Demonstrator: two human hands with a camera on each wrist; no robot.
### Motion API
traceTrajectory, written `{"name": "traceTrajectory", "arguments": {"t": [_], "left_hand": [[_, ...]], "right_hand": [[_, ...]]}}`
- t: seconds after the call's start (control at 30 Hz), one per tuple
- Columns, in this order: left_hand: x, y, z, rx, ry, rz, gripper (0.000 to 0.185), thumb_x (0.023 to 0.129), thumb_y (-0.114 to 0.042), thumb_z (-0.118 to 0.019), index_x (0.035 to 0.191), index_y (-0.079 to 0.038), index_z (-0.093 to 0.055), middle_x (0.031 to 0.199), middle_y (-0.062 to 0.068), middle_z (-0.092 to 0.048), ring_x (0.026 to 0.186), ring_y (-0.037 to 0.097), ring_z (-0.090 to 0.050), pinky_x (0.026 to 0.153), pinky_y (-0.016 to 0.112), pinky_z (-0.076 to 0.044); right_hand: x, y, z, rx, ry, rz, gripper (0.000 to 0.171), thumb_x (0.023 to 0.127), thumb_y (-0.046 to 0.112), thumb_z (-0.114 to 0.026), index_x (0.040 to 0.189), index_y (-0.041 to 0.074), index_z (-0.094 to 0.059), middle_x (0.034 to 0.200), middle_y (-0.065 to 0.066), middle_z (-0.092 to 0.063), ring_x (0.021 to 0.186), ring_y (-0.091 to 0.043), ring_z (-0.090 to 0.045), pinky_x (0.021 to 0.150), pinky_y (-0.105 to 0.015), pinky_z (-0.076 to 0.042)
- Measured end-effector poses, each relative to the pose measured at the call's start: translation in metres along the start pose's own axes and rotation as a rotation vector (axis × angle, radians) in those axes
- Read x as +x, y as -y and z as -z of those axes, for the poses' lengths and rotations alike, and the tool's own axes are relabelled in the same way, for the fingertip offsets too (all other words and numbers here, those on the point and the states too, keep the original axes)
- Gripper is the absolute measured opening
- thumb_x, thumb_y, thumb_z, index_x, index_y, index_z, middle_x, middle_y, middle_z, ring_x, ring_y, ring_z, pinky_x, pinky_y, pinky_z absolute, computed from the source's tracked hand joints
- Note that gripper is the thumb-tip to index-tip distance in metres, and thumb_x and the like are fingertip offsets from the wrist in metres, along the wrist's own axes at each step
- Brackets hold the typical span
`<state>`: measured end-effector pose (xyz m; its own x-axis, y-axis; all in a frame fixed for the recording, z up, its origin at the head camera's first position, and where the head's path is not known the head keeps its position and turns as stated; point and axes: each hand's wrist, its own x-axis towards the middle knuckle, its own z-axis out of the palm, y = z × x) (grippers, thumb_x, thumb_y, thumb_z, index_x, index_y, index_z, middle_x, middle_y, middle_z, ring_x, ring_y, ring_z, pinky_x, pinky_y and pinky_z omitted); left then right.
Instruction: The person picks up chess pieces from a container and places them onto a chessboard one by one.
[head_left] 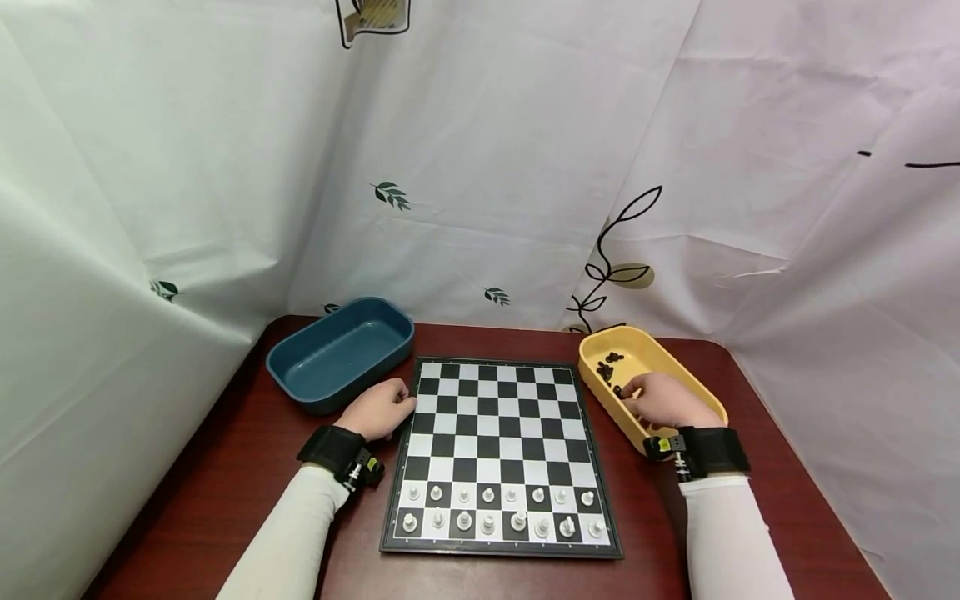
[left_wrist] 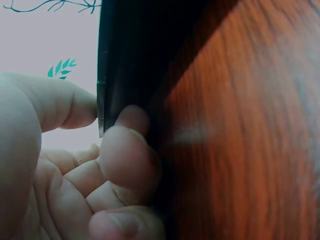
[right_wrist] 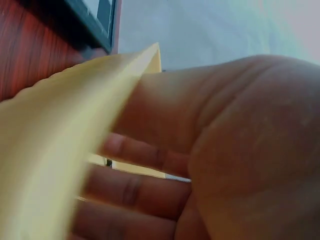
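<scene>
A black-and-white chessboard (head_left: 487,425) lies on the table, with two rows of white chess pieces (head_left: 464,520) standing along its near side. At the board's left edge, my left hand (head_left: 378,408) grips the frame. The left wrist view shows the thumb (left_wrist: 70,105) on one face of the board edge and fingertips (left_wrist: 131,155) at the other. My right hand (head_left: 663,400) reaches down into a yellow tray (head_left: 705,392), fingers by small black chess pieces (head_left: 604,371). The tray wall hides those fingertips in the right wrist view; I cannot tell whether they pinch a piece.
A dark blue tray (head_left: 300,367) stands at the back left, close to the board's far left corner. White cloth (head_left: 480,167) with leaf patterns hangs behind the dark red wooden table (head_left: 210,500) and along both its sides.
</scene>
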<state>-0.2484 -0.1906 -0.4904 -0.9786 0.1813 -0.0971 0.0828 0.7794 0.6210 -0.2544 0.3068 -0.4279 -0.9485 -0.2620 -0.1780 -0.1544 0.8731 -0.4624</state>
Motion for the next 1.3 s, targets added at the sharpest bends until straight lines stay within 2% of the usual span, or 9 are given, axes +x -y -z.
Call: {"name": "traceTrajectory", "arguments": {"t": [0.17, 0.27, 0.47, 0.53, 0.6, 0.83, 0.97, 1.17, 1.3], "left_hand": [[0.000, 0.000, -0.001, 0.008, -0.002, -0.001, 0.026, 0.111, -0.031, -0.061, 0.093, -0.012, -0.062, 0.066, 0.005, -0.060, 0.050, 0.021, -0.059, 0.055, 0.036, -0.046], [0.000, 0.001, -0.002, 0.011, -0.003, 0.001, 0.026, 0.111, -0.031, -0.061, 0.093, -0.012, -0.062, 0.066, 0.005, -0.060, 0.050, 0.021, -0.060, 0.055, 0.036, -0.046], [0.002, 0.000, -0.001, 0.008, -0.008, 0.006, 0.024, 0.110, -0.030, -0.061, 0.094, -0.012, -0.063, 0.068, 0.006, -0.060, 0.051, 0.021, -0.060, 0.055, 0.036, -0.047], [0.002, 0.000, -0.001, 0.010, -0.008, 0.006, 0.024, 0.110, -0.030, -0.061, 0.094, -0.012, -0.063, 0.069, 0.006, -0.060, 0.051, 0.021, -0.060, 0.055, 0.036, -0.047], [0.002, 0.000, -0.001, 0.013, -0.008, 0.006, 0.024, 0.110, -0.030, -0.061, 0.094, -0.012, -0.063, 0.068, 0.006, -0.061, 0.051, 0.021, -0.060, 0.055, 0.036, -0.047], [0.002, 0.000, -0.001, 0.017, -0.009, 0.016, 0.024, 0.110, -0.030, -0.061, 0.094, -0.013, -0.063, 0.068, 0.006, -0.061, 0.051, 0.021, -0.060, 0.055, 0.036, -0.046], [0.000, -0.001, 0.000, 0.020, -0.015, 0.019, 0.024, 0.110, -0.031, -0.061, 0.094, -0.012, -0.063, 0.069, 0.006, -0.060, 0.051, 0.021, -0.060, 0.055, 0.036, -0.046], [0.000, -0.001, 0.001, 0.014, -0.017, 0.025, 0.024, 0.110, -0.030, -0.061, 0.094, -0.013, -0.063, 0.068, 0.005, -0.061, 0.051, 0.021, -0.060, 0.056, 0.036, -0.046], [0.001, -0.003, 0.001, 0.020, -0.013, 0.026, 0.024, 0.110, -0.031, -0.061, 0.094, -0.013, -0.062, 0.068, 0.005, -0.061, 0.051, 0.021, -0.060, 0.057, 0.036, -0.046]], "right_hand": [[-0.001, 0.008, 0.001, 0.042, 0.030, 0.035, 0.027, 0.100, 0.009, -0.070, 0.121, -0.007, -0.076, 0.082, -0.003, -0.075, 0.067, -0.022, -0.073, 0.060, -0.037, -0.058], [-0.003, 0.007, 0.004, 0.041, 0.018, 0.037, 0.029, 0.100, 0.010, -0.072, 0.123, -0.007, -0.076, 0.090, -0.007, -0.078, 0.072, -0.024, -0.076, 0.063, -0.038, -0.058], [-0.002, -0.004, 0.011, -0.152, -0.190, 0.072, 0.033, 0.100, 0.018, -0.077, 0.124, -0.005, -0.077, 0.100, -0.015, -0.081, 0.094, -0.036, -0.077, 0.083, -0.056, -0.060], [0.000, -0.008, 0.012, -0.180, -0.240, 0.073, 0.033, 0.100, 0.019, -0.078, 0.124, -0.004, -0.078, 0.103, -0.017, -0.080, 0.100, -0.042, -0.076, 0.088, -0.061, -0.058], [0.001, -0.012, 0.013, -0.185, -0.254, 0.070, 0.034, 0.101, 0.021, -0.078, 0.124, -0.004, -0.078, 0.106, -0.019, -0.080, 0.102, -0.044, -0.075, 0.089, -0.063, -0.057], [0.010, -0.023, 0.015, -0.174, -0.271, 0.064, 0.035, 0.103, 0.022, -0.077, 0.126, -0.004, -0.078, 0.111, -0.021, -0.080, 0.100, -0.039, -0.075, 0.091, -0.063, -0.057], [0.017, -0.025, 0.009, -0.177, -0.253, 0.066, 0.038, 0.102, 0.022, -0.078, 0.129, -0.004, -0.076, 0.117, -0.026, -0.078, 0.110, -0.046, -0.074, 0.094, -0.065, -0.056], [0.028, -0.024, -0.006, -0.165, -0.097, 0.135, 0.052, 0.091, 0.013, -0.083, 0.138, -0.006, -0.071, 0.130, -0.026, -0.076, 0.118, -0.046, -0.071, 0.102, -0.064, -0.055], [0.028, -0.020, -0.012, -0.195, -0.063, 0.171, 0.056, 0.084, 0.008, -0.084, 0.138, -0.005, -0.073, 0.131, -0.023, -0.076, 0.121, -0.045, -0.071, 0.103, -0.062, -0.055]]}}
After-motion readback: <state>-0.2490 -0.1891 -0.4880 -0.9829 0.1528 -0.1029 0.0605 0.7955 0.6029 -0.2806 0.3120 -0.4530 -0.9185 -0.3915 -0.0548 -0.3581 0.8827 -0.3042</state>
